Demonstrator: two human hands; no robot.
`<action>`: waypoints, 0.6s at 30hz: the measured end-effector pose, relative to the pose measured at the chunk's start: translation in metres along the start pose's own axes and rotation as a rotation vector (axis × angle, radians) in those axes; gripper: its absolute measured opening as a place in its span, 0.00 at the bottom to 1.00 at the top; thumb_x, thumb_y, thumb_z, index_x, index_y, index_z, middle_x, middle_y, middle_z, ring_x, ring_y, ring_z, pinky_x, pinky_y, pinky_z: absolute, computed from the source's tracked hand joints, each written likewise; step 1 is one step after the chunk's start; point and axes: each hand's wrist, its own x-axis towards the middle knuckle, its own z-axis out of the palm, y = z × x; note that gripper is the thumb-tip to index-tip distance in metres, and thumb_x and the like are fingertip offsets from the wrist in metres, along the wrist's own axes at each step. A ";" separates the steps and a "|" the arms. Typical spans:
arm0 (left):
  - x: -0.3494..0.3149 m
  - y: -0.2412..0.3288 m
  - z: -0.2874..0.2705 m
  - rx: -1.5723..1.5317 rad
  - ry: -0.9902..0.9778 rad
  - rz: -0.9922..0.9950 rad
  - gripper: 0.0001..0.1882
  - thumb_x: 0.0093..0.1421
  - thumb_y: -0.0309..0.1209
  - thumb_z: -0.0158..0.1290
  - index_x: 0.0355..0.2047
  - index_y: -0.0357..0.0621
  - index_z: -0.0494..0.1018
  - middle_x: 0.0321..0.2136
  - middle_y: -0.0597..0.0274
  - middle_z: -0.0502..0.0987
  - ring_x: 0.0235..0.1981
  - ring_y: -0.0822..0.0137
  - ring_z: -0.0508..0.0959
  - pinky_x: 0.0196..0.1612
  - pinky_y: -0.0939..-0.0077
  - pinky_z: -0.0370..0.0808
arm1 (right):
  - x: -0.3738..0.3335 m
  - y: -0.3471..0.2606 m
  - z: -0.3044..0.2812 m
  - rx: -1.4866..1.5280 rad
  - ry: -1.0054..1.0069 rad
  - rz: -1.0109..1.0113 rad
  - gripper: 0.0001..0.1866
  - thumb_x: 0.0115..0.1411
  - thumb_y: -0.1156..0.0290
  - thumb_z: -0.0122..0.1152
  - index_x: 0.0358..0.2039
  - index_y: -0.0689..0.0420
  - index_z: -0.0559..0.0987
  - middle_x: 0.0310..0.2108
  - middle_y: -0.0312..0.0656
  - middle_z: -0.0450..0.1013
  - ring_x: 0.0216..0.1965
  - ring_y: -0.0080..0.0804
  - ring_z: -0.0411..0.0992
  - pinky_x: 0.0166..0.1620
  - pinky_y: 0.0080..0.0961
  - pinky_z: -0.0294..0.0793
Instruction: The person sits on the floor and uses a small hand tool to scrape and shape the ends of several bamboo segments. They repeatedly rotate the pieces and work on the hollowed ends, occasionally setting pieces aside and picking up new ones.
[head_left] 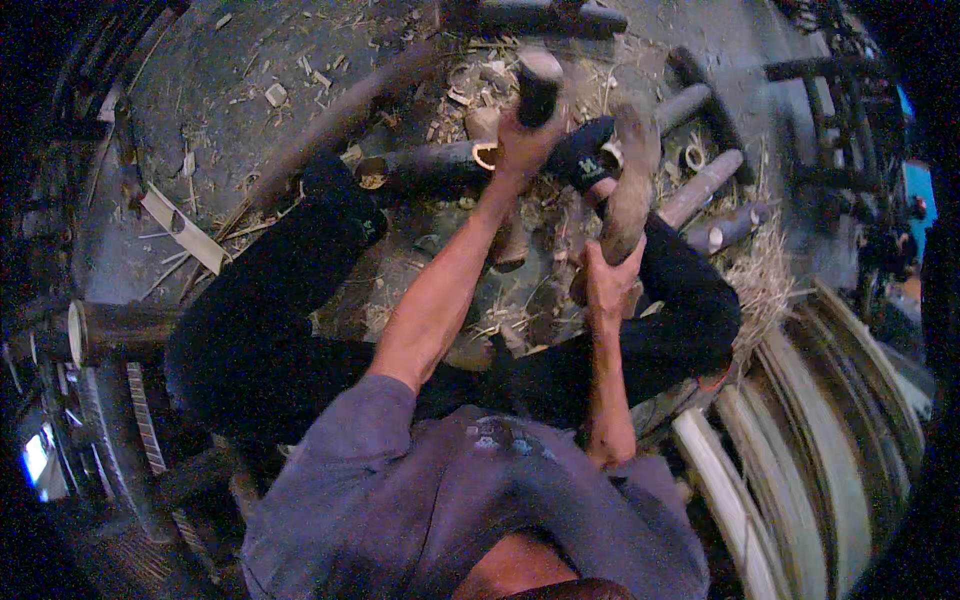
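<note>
A blurred bamboo piece (630, 190) stands upright between the seated person's knees. The right hand (612, 285) clenches its lower end; just left of it, the left hand (525, 140) grips a dark mallet (540, 85). Shavings (480, 290) around the piece suggest work well underway; uncut bamboo tubes (715, 180) lie beyond it.

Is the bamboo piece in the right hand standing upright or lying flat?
Roughly upright: the right hand grips the bamboo piece at its lower end, and it rises steeply, blurred.
</note>
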 end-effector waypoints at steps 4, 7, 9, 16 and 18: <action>0.020 0.058 -0.052 -0.134 0.139 -0.423 0.15 0.47 0.36 0.64 0.31 0.43 0.74 0.28 0.65 0.76 0.26 0.72 0.73 0.32 0.75 0.71 | 0.010 -0.020 0.006 -0.065 -0.087 -0.122 0.39 0.45 0.68 0.66 0.56 0.60 0.59 0.47 0.50 0.69 0.48 0.40 0.69 0.52 0.31 0.66; 0.024 0.034 -0.129 -0.156 0.101 -0.218 0.27 0.46 0.26 0.63 0.46 0.40 0.65 0.35 0.60 0.75 0.31 0.67 0.76 0.39 0.71 0.74 | 0.012 -0.035 0.028 -0.148 -0.169 -0.271 0.41 0.43 0.61 0.66 0.56 0.59 0.59 0.43 0.54 0.72 0.46 0.48 0.70 0.49 0.35 0.68; 0.003 0.020 -0.154 -0.254 0.146 -0.229 0.33 0.45 0.24 0.63 0.51 0.42 0.61 0.40 0.59 0.74 0.34 0.66 0.76 0.43 0.70 0.74 | 0.011 -0.067 0.041 -0.174 -0.244 -0.338 0.42 0.43 0.59 0.66 0.57 0.58 0.58 0.41 0.55 0.72 0.44 0.52 0.71 0.47 0.39 0.69; -0.027 -0.023 -0.163 -0.111 0.267 -0.069 0.38 0.40 0.22 0.67 0.52 0.46 0.61 0.43 0.66 0.71 0.42 0.69 0.72 0.48 0.70 0.69 | 0.024 -0.143 0.074 -0.152 -0.279 -0.636 0.39 0.43 0.67 0.65 0.56 0.57 0.59 0.40 0.58 0.71 0.43 0.53 0.72 0.46 0.38 0.70; -0.031 -0.004 -0.141 -0.170 0.258 0.025 0.36 0.39 0.22 0.67 0.50 0.46 0.64 0.41 0.67 0.71 0.41 0.70 0.72 0.47 0.70 0.70 | 0.029 -0.153 0.077 -0.122 -0.237 -0.741 0.39 0.42 0.66 0.65 0.55 0.56 0.60 0.40 0.58 0.71 0.42 0.52 0.72 0.45 0.38 0.71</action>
